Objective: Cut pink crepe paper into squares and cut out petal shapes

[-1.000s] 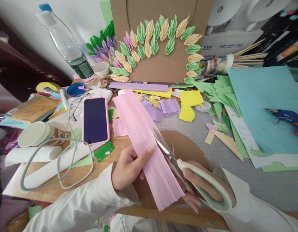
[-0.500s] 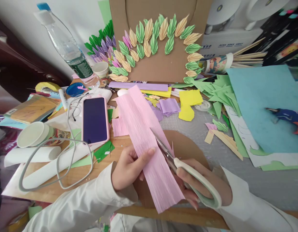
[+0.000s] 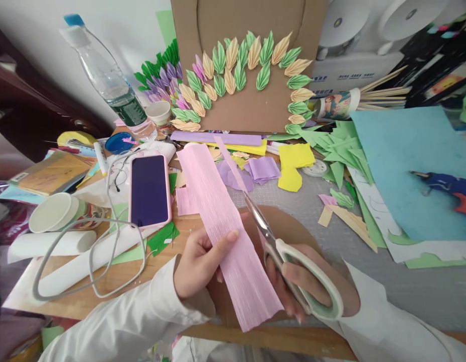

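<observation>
My left hand pinches a long strip of pink crepe paper, thumb on top and fingers behind it. The strip slants from upper left to the table's front edge. In my right hand are white-handled scissors, my fingers through the loops. Their blades point up and left at the strip's right side, near a narrow pink sliver that reaches up beyond the tips. Whether the sliver is fully apart from the strip I cannot tell. Beneath the hands lies a rounded piece of brown cardboard.
A cardboard panel with folded green and cream paper leaves stands at the back. To the left are a phone, a looped white cable and a bottle. Blue paper carries a glue gun at right.
The scissors have closed further and shifted slightly down. A wider flap at the strip's right side now shows as a narrow sliver, angled up and left. My left hand keeps its grip.
</observation>
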`<action>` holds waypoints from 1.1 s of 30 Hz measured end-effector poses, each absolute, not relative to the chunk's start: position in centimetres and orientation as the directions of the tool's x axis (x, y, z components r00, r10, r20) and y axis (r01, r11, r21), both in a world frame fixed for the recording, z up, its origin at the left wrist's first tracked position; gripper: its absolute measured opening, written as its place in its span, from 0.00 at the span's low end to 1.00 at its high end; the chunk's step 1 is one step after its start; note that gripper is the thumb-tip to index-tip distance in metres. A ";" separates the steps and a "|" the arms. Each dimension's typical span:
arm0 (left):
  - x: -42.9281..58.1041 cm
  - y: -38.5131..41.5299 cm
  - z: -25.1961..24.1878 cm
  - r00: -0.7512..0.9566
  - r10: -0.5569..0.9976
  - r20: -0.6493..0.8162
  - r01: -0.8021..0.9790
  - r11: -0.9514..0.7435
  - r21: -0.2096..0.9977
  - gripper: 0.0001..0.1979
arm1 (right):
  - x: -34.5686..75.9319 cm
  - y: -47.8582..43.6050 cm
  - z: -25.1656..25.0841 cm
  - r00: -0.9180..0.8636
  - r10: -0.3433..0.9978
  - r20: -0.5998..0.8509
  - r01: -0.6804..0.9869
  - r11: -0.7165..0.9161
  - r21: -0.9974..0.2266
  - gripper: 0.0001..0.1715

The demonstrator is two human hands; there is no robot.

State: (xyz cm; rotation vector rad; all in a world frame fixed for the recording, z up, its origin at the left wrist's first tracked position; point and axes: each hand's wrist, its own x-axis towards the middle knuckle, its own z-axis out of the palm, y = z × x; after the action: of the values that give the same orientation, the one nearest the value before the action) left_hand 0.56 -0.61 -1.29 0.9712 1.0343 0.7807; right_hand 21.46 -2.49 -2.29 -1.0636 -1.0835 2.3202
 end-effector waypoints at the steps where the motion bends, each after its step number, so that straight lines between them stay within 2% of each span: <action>1: 0.7 -0.6 -1.2 0.345 0.877 -0.335 -0.085 0.385 0.919 0.20 | 21.5 -2.5 -2.2 -0.636 0.604 -0.481 -0.008 -0.628 -0.778 0.29; 5: 1.1 -0.8 -1.0 0.391 0.855 -0.341 -0.090 0.404 0.910 0.21 | 21.4 -2.6 -2.0 -0.592 0.620 -0.515 0.057 -0.605 -0.794 0.24; 8: 1.2 -0.7 -1.6 0.354 0.870 -0.343 -0.094 0.398 0.912 0.18 | 21.5 -2.5 -2.0 -0.603 0.613 -0.511 0.102 -0.576 -0.811 0.19; 14: 0.5 1.4 -1.7 0.020 0.960 -0.279 -0.319 0.271 0.908 0.20 | 22.6 -1.4 -2.0 -0.655 0.662 -0.363 -0.028 -0.501 -0.865 0.18; 18: -0.5 3.5 -0.8 -0.078 0.957 -0.278 -0.484 0.208 0.850 0.15 | 23.4 -0.4 -2.8 -0.723 0.637 -0.267 -0.100 -0.479 -0.872 0.16; 22: -0.8 4.1 -0.7 0.003 0.950 -0.311 -0.566 0.258 0.783 0.06 | 23.8 0.0 -4.0 -0.792 0.569 -0.220 -0.094 -0.470 -0.878 0.20; 26: -0.7 3.3 -0.6 0.300 0.912 -0.279 -0.487 0.398 0.777 0.19 | 23.8 0.2 -4.8 -0.849 0.496 -0.185 -0.083 -0.469 -0.879 0.23; 28: -0.7 2.9 -0.3 0.407 0.884 -0.231 -0.466 0.419 0.779 0.23 | 23.8 0.3 -4.9 -0.870 0.459 -0.180 -0.064 -0.468 -0.881 0.23; 31: -1.1 2.6 0.5 0.388 0.906 -0.172 -0.439 0.346 0.829 0.22 | 24.0 0.4 -4.7 -0.895 0.403 -0.190 -0.024 -0.470 -0.883 0.19; 33: -1.4 2.4 1.1 0.304 0.940 -0.154 -0.384 0.269 0.883 0.17 | 24.1 0.4 -4.5 -0.907 0.368 -0.204 0.006 -0.472 -0.882 0.16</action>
State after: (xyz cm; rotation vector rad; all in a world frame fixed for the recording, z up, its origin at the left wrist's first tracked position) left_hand -1.37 2.39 1.14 0.8542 0.8013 1.0345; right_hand 24.06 0.38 -4.46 -0.5479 -1.4781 2.4644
